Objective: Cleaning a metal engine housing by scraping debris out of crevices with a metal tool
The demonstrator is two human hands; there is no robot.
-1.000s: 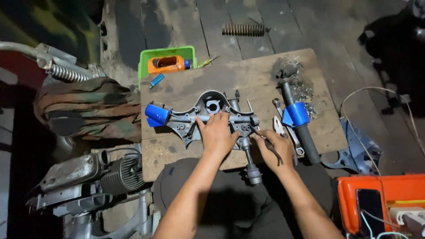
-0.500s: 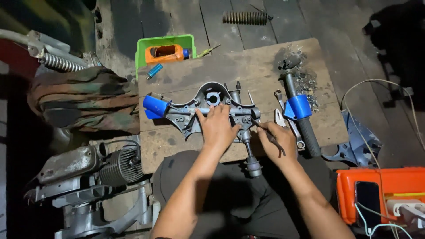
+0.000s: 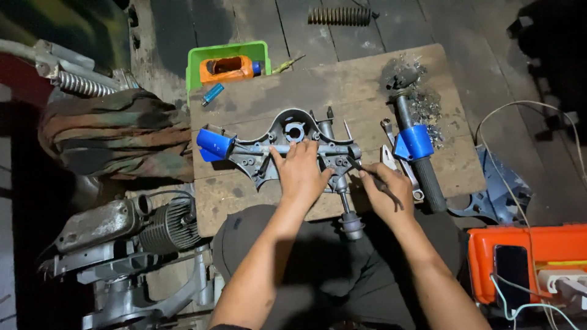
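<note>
A grey metal handlebar housing (image 3: 287, 137) with a blue end sleeve (image 3: 213, 145) lies on a worn wooden board (image 3: 342, 79). My left hand (image 3: 301, 173) presses flat on the housing's middle, fingers over its cross tube. My right hand (image 3: 383, 190) is closed around a thin dark tool (image 3: 368, 174) whose tip meets the housing's right end. A short shaft (image 3: 349, 214) hangs from the housing over the board's near edge.
A black grip with a blue sleeve (image 3: 416, 146) and loose metal bits (image 3: 425, 101) lie at the board's right. A green tray (image 3: 227, 58) holds an orange can. An engine (image 3: 140, 226) sits left, an orange toolbox (image 3: 529, 256) right, a coil spring (image 3: 339, 15) behind.
The view has shifted slightly. Both hands stay on the housing; the right hand's tool has edged closer to the housing's right end.
</note>
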